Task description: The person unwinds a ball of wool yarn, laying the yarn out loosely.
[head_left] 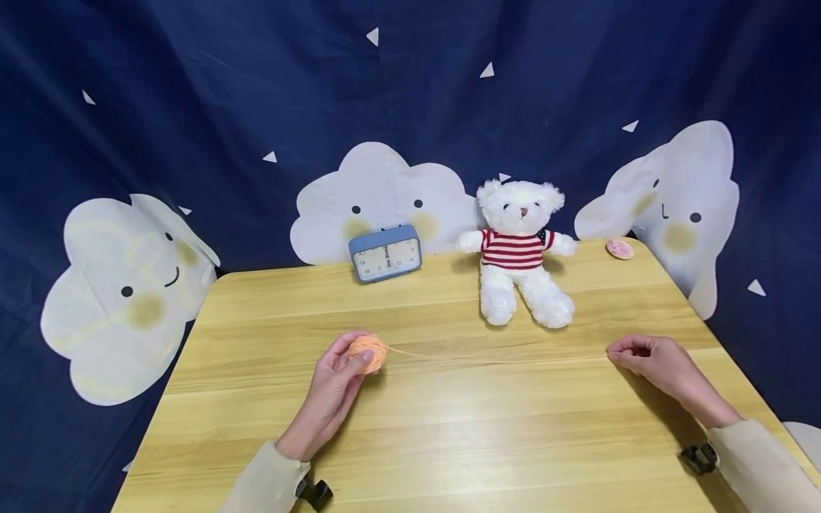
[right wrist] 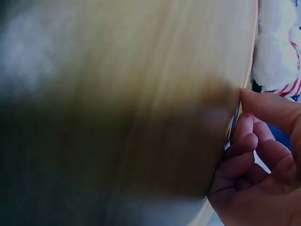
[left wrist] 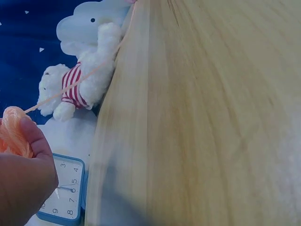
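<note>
1. The left hand holds a ball of orange yarn. The thumb presses on the near side, and the fingers go around the back.
2. The ball is at the left part of the wooden table, on the near side of the clock.
3. A thin thread runs from the ball across to the right hand.
4. The right hand pinches the thread with the tips of its thumb and finger. Its other fingers curl in.
5. The 2 hands are well apart, and the thread looks almost straight between them.
6. The clock is blue with a white face. It stands near the back edge.
7. A white teddy bear sits to the right of the clock, in a red and white striped shirt.
8. A small, round pink thing lies near the back right corner.
9. Behind the table hangs a dark blue curtain with white clouds on it.
10. Both arms have pale sleeves.
</note>
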{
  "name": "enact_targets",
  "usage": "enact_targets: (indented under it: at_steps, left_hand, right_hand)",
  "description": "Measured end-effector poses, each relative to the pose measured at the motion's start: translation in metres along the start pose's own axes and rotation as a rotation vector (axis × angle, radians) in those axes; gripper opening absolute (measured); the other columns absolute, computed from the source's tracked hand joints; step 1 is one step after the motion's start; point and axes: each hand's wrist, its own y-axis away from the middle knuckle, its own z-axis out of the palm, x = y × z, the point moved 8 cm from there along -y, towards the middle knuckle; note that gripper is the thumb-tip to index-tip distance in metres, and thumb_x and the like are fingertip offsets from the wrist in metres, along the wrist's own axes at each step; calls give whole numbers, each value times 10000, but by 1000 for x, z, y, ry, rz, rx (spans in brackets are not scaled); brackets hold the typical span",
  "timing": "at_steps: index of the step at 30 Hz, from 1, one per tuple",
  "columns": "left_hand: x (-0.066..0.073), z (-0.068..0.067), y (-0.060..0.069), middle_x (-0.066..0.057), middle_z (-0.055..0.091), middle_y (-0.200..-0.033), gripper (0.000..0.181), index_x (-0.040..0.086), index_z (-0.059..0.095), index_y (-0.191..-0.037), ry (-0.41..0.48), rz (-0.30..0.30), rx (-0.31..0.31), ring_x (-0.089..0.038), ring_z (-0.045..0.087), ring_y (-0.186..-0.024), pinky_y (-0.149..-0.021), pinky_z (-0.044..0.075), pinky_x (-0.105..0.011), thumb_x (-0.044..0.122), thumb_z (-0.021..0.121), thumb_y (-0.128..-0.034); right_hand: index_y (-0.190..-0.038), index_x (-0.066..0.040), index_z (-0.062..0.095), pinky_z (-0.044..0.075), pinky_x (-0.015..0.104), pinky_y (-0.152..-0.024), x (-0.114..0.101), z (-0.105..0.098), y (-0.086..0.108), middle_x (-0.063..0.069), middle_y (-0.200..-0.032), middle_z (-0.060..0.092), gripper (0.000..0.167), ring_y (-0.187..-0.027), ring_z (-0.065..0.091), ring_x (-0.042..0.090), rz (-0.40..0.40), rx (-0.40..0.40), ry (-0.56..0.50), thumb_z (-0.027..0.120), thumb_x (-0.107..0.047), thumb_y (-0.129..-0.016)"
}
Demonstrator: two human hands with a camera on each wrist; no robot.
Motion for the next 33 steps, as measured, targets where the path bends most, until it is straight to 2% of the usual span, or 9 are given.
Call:
enact_targets:
  at_steps: [4,7,12,15,17,20,23,26,33]
  left_hand:
    - [0,4,1,-127,665,-1266,391,-55,581,-1383,5,-1,-10,-168,679,-1064,-905,615,-264,-74,683,-1006]
    - [1,6,2,-131,666,-1262,409,-67,571,-1392,-5,-3,-18,-168,675,-1072,-913,611,-261,-70,693,-1003]
    - [2,13,1,-142,657,-1265,418,-76,560,-1408,-22,-6,-43,-179,663,-1088,-932,603,-260,-59,696,-1013]
    - [2,16,1,-139,652,-1265,400,-63,565,-1397,-19,-13,-55,-176,664,-1081,-915,605,-255,-58,691,-1017]
    - [2,18,0,-137,649,-1267,391,-61,569,-1386,-16,-13,-61,-172,666,-1072,-905,607,-250,-65,688,-1014]
    - [2,19,0,-137,650,-1275,389,-60,577,-1380,-12,-8,-66,-167,670,-1063,-895,610,-248,-79,682,-1006]
    - [2,20,0,-135,657,-1267,408,-71,574,-1388,-12,-2,-70,-166,670,-1057,-889,611,-247,-84,685,-996]
    - [2,25,0,-137,655,-1257,450,-85,551,-1418,-14,3,-86,-174,667,-1064,-892,610,-249,-93,684,-988]
    - [3,36,1,-146,635,-1307,495,-84,530,-1448,-48,27,-125,-183,667,-1111,-932,609,-269,-102,680,-976]
  right_hand:
    - [-1147,75,751,470,227,-606,-7,2,4,19,-893,709,195,-733,549,40,-20,22,-27,736,-86,-1038]
    - [-1198,94,733,468,222,-623,-21,0,11,129,-1000,737,230,-767,561,19,-22,108,-8,673,-74,-1053]
    - [-1292,80,694,429,150,-689,-61,2,23,251,-1188,600,314,-877,513,-18,-33,294,-20,595,-56,-1027]
    - [-1316,44,685,459,139,-722,-91,15,25,200,-1187,581,308,-911,533,14,-69,320,-105,608,-40,-1030]
    - [-1327,23,686,513,173,-734,-113,32,23,197,-1174,626,295,-906,600,76,-106,266,-200,627,-41,-1045]
    - [-1335,-4,690,565,247,-814,-145,69,17,198,-1220,697,276,-997,678,207,-154,92,-353,656,-88,-1074]
    - [-1356,7,685,555,271,-953,-170,108,8,177,-1338,706,303,-1169,678,338,-191,-81,-486,675,-116,-1079]
    - [-1389,9,670,557,288,-990,-191,140,0,158,-1390,696,346,-1228,646,441,-216,-201,-580,690,-129,-1072]
    - [-1470,49,586,584,361,-999,-229,192,-9,207,-1454,653,486,-1174,677,464,-228,-439,-725,718,-162,-1052]
